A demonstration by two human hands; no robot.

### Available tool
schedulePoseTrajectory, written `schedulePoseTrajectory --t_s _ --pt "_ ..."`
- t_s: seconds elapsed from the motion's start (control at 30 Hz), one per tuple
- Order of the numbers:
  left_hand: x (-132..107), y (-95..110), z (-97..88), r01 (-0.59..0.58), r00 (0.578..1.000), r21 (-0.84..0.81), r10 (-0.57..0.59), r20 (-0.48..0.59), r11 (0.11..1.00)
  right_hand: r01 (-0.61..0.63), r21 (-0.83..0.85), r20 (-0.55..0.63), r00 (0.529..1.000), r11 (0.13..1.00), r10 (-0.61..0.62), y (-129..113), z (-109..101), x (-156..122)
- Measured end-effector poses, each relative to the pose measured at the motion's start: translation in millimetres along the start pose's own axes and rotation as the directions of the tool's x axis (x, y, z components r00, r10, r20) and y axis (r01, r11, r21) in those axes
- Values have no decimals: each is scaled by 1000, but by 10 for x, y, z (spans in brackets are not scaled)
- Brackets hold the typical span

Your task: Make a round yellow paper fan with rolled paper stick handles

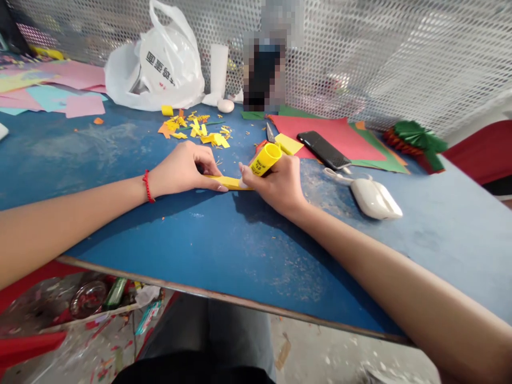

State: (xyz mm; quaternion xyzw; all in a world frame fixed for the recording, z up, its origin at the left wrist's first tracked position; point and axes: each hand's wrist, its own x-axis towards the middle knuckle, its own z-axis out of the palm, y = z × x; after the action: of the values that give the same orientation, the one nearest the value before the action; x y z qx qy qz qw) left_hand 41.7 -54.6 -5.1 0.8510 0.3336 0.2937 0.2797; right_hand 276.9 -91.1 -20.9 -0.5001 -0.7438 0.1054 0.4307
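My left hand, with a red bracelet at the wrist, pinches the left end of a narrow folded yellow paper strip against the blue table. In my right hand a yellow glue stick is gripped at a tilt, its white tip down on the strip's right part. My fingers hide the strip's far right end. Just beyond my right hand lie scissors, partly covered, and a small yellow paper square.
Yellow and orange paper scraps lie behind my hands. A black phone rests on red paper, with a white case nearer. A white plastic bag stands at the back, beside pastel sheets. The table's front edge is close.
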Motion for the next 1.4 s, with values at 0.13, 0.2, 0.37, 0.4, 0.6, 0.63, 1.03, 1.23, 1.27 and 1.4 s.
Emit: schedulePoseTrajectory --t_s 0.13,0.2,0.37,0.4,0.6,0.63,1.03,1.23,1.27,1.4 --pt "6 20 -12 1 1000 -10 -1 8 1000 -15 -6 -50 999 1000 15 82 -38 -20" --pt "11 22 -17 -1 1000 -13 1 10 1000 -30 9 -57 998 999 31 109 -59 -22" --pt "19 17 -22 0 1000 -44 1 18 999 -68 80 -133 988 994 79 143 -97 -12" --pt "20 14 -21 2 1000 -45 -1 20 999 -81 106 -166 981 991 98 146 -98 -8" --pt "32 -5 2 27 1000 6 -27 5 1000 -111 165 -184 973 980 141 137 -58 34" --pt "32 -6 7 30 1000 15 -30 0 999 -114 142 -151 979 983 135 124 -51 41" --pt "8 -61 20 6 1000 -87 -7 -10 996 -164 140 41 986 976 160 -30 -21 85" --pt "81 -91 113 30 999 -153 -28 17 988 -171 131 25 985 977 169 116 -53 75" --pt "106 -99 134 26 999 -170 -22 28 985 -178 129 18 984 976 177 137 -66 64" --pt "180 -123 186 19 999 -224 -7 52 975 -191 97 9 982 977 191 147 -103 21"
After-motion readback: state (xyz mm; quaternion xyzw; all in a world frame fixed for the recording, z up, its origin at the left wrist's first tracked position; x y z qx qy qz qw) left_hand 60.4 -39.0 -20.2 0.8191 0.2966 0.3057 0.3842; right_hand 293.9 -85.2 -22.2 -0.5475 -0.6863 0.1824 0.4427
